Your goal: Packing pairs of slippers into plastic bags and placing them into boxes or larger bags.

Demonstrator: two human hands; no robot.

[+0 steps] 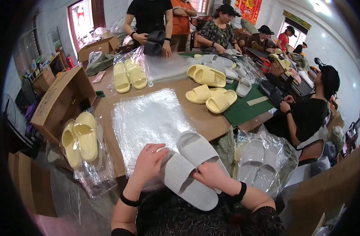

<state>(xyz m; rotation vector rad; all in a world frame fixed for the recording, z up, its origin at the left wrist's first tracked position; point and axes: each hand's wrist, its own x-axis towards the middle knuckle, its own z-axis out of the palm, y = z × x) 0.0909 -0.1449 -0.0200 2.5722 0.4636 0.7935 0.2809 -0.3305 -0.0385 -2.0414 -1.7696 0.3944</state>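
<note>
Grey slippers: the near slipper (199, 194) and the far slipper (197, 147) are lying side by side at the person's lap, over the near edge of the desk (197, 118), their ribbed straps facing up and toes pointing away to the upper left.
Left hand: the left hand (148, 159) is reaching to the toe end of the near slipper, fingers bending beside its strap; whether it is gripping or only touching, I cannot tell.
Right hand: the right hand (213, 175) is closing its curled fingers on the pair, between the two straps.
Wrists: both are wearing black bands (129, 200).
Clear plastic: a shiny stack of bags (148, 118) is lying flat on the desk, just beyond the left hand.
Bagged yellow pairs: one pair (85, 135) is resting by the desk's left edge, another (129, 76) is lying farther back.
Loose yellow slippers: these (221, 101) are sitting right of the bags, partly on a green mat (243, 112).
Bagged grey pair: this one (260, 157) is lying to the right of the right hand.
Cardboard: an open box (62, 104) is standing on its side at the left.
Across the desk: a standing co-worker in black is holding dark slippers (154, 42).
</note>
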